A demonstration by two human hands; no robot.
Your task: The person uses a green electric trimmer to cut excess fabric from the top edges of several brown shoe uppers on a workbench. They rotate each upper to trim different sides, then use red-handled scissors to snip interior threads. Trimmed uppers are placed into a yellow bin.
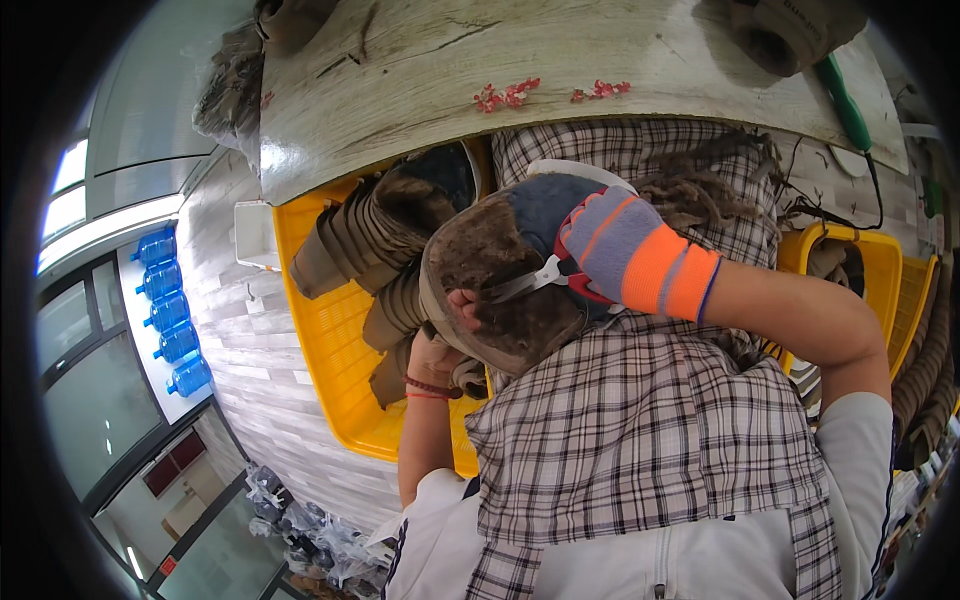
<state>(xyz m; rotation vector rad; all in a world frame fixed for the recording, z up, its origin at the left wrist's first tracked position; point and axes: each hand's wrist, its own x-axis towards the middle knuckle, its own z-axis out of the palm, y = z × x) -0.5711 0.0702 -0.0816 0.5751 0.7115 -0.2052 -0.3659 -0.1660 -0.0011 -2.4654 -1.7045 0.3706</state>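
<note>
Furry piece (500, 240) in left hand (434, 353), beside right hand (622, 245)

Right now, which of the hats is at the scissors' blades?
The hat in the left hand, beneath the red-handled scissors; the stacked hats lie apart, in the yellow basket.

Workshop: scissors (533, 283), filled yellow crate (322, 365)

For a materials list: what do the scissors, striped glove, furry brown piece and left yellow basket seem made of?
Scissors: shiny metal blades, by their glint; red handles, probably plastic.
Striped glove: matte, snug fabric, likely knitted.
Furry brown piece: matted pile; real or synthetic unclear.
Yellow basket: probably moulded plastic, from its even colour and perforated wall.
</note>
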